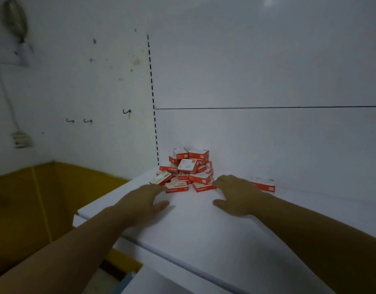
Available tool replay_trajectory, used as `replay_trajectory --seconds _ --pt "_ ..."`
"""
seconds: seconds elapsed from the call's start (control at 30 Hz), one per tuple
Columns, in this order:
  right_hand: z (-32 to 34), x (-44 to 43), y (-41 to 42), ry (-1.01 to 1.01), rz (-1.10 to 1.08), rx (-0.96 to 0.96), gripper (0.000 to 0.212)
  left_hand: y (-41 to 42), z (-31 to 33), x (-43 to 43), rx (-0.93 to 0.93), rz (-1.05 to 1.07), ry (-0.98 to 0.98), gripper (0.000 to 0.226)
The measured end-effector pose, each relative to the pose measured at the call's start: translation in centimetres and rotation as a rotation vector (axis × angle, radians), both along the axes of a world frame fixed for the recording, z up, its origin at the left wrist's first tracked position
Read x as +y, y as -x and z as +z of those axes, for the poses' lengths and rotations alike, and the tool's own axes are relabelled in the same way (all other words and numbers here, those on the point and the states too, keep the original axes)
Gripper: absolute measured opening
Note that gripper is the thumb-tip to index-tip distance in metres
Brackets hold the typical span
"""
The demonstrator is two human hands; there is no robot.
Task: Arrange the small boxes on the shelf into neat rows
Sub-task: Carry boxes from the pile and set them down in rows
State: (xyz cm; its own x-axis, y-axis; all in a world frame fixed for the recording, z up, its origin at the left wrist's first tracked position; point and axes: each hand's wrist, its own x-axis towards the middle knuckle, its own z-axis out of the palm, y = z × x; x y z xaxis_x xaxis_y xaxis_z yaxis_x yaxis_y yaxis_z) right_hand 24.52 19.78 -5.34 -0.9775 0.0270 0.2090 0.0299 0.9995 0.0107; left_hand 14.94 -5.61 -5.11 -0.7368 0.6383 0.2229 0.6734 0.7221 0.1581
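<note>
A loose heap of several small red-and-white boxes (188, 169) lies in the back left corner of the white shelf (204, 230). One more box (264, 184) lies apart to the right, against the back panel. My left hand (143, 201) is flat over the shelf with fingers spread, its fingertips at the front left box of the heap (176, 187). My right hand (235, 195) is also spread, fingertips touching the front right box of the heap (204, 186). Neither hand holds anything.
The white back panel (267, 134) rises behind the shelf, with a dashed slot strip (154, 115) at the corner. To the left the shelf ends at an edge (94, 205), with a yellow wall band (24, 209) and a lower shelf (183, 281) below.
</note>
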Motion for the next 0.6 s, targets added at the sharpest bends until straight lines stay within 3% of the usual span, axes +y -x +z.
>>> replay_trajectory --seconds 0.13,0.27,0.37,0.47,0.6 --pt "-0.2 0.4 4.8 0.301 -0.065 0.155 0.037 3.3 1.7 2.8 0.131 -0.089 -0.062 0.041" --pt "-0.9 1.1 8.6 0.513 -0.054 0.156 0.037 7.6 1.8 6.0 0.178 -0.077 -0.104 0.041" --pt "-1.6 1.4 10.0 0.617 -0.073 0.123 0.035 10.0 1.1 8.0 0.202 -0.106 -0.132 0.040" --pt "-1.5 1.8 10.4 0.707 -0.155 0.114 0.019 11.8 0.7 8.9 0.316 -0.204 -0.103 0.047" --pt "-1.1 1.8 10.3 0.676 -0.235 0.112 0.027 13.2 1.0 9.6 0.383 -0.286 -0.064 0.060"
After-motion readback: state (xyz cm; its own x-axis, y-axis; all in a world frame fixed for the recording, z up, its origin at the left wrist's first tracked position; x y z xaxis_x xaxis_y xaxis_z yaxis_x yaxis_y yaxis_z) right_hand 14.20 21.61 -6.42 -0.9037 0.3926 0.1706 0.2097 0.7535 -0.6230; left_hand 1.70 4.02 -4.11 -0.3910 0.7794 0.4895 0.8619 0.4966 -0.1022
